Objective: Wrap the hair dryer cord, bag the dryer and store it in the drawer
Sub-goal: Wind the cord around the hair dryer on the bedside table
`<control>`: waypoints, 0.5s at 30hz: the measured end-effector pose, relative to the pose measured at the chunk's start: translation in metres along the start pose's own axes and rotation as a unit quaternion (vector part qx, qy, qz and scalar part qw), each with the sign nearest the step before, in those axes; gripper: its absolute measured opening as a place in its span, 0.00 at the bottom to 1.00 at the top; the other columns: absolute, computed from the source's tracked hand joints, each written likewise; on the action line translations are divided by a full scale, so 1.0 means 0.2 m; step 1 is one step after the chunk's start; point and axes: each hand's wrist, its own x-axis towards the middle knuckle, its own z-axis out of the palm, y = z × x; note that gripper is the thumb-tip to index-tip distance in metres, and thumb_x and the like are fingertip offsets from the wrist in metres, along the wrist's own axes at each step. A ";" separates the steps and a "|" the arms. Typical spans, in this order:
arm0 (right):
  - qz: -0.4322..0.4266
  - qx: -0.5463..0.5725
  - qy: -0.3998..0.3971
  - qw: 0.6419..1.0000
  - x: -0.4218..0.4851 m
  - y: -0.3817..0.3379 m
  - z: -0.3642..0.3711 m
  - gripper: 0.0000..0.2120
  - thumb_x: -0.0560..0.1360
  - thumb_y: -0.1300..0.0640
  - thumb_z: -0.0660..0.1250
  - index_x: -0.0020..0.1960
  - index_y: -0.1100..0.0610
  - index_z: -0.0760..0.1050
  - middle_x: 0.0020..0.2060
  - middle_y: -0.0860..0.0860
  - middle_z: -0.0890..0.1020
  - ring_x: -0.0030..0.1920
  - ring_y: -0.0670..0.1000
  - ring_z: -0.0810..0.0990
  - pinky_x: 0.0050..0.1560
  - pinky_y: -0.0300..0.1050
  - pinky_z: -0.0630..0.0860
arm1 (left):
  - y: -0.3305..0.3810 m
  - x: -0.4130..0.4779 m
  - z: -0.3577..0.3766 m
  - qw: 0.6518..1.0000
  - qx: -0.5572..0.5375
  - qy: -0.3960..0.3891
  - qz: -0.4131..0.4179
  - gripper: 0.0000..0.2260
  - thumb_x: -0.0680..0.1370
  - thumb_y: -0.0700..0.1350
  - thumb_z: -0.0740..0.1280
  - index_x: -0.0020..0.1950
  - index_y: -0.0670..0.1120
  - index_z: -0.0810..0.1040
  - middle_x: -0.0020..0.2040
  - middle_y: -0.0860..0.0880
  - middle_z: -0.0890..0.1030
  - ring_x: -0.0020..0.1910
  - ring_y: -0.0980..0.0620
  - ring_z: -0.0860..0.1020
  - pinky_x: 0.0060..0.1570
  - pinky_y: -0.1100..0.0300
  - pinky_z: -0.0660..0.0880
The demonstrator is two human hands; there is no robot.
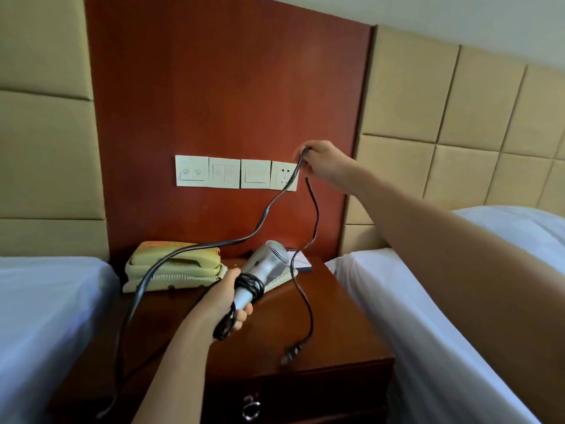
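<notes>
Cord (260,221) runs up and away from the hair dryer (260,270), whose handle sits in the closed left hand (227,301). Right hand (321,162) pinches it high, above the nightstand (351,332); next loop goes down toward that handle.

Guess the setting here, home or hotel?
Probably a hotel twin room: two white-sheeted beds flank a wooden nightstand carrying a desk phone, with a switch panel set in the padded headboard wall.

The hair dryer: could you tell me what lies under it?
Under the hair dryer lie a cream phone and the nightstand top; its handle is covered by wrapped cord.
</notes>
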 end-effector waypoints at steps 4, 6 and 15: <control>-0.041 -0.081 0.015 0.996 0.13 0.02 0.05 0.20 0.75 0.70 0.48 0.35 0.54 0.71 0.38 0.54 0.75 0.37 0.49 0.75 0.42 0.45 0.70 | 0.00 0.00 -0.04 0.999 0.031 -0.016 -0.032 0.25 0.79 0.60 0.54 0.43 0.39 0.71 0.25 0.43 0.70 0.13 0.55 0.62 0.16 0.71 0.57; -0.052 -0.116 0.014 0.992 0.18 0.04 0.06 0.18 0.74 0.71 0.48 0.39 0.57 0.73 0.42 0.56 0.76 0.42 0.52 0.74 0.43 0.45 0.69 | 0.00 0.01 -0.07 0.998 0.043 -0.021 -0.039 0.24 0.79 0.60 0.54 0.45 0.38 0.72 0.25 0.43 0.71 0.14 0.55 0.62 0.16 0.70 0.57; -0.008 -0.230 -0.057 0.972 0.14 0.29 0.22 0.19 0.75 0.69 0.52 0.58 0.61 0.77 0.53 0.56 0.78 0.50 0.54 0.76 0.48 0.40 0.71 | 0.02 0.08 -0.13 0.999 0.017 -0.005 -0.035 0.26 0.81 0.60 0.51 0.43 0.38 0.73 0.25 0.43 0.71 0.13 0.54 0.62 0.17 0.72 0.58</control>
